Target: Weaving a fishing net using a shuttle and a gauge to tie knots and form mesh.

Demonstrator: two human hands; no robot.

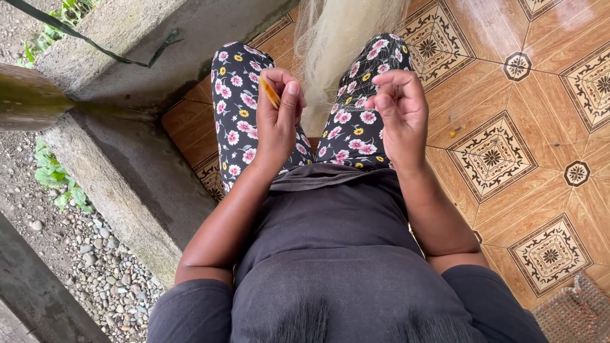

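My left hand [277, 117] is raised over my left thigh, fingers closed around a thin orange tool [270, 93] that sticks out between thumb and forefinger. My right hand [399, 111] is held up over my right thigh with its fingers curled and pinched together; a very fine pale strand may run through them, too thin to be sure. Between my knees hangs a bundle of pale, whitish fibres [330, 38] that falls from above toward the floor. I am seated, in flowered leggings [236, 95] and a dark grey top.
Patterned orange-brown floor tiles [508, 152] spread to the right. A concrete ledge [127, 178] runs along the left, with gravel [95, 267] and green plants beyond it. A woven mat corner [575, 314] lies at the lower right. A wooden post [28, 95] crosses the left edge.
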